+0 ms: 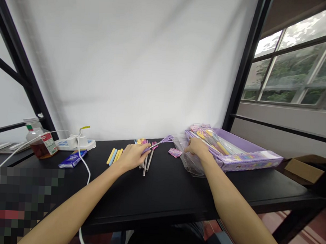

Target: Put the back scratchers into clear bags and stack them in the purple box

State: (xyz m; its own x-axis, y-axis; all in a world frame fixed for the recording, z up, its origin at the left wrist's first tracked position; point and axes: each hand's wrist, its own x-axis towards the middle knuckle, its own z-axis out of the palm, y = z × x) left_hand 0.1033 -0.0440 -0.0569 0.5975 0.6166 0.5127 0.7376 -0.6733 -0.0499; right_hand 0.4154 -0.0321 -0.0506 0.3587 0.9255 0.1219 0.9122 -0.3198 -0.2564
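My left hand (134, 156) is closed around the purple handle of a telescopic back scratcher (167, 139), its metal rod and purple claw pointing right. Beneath and beside that hand lie several back scratcher heads on metal rods (149, 161), with yellow, blue and pink claws. Just left of it, loose yellow and blue handles (113, 157) rest in a row. My right hand (197, 148) has its fingers closed on a clear plastic bag (191, 164). Between the hands sits a small pink card (175, 152).
An open purple box (249, 160) with bagged back scratchers (214, 140) stands at the right. On the left are a blue packet (72, 159), a white power strip (90, 144) with a trailing cable, and a jar of brown liquid (40, 142). A cardboard box (305, 169) sits beyond the black table.
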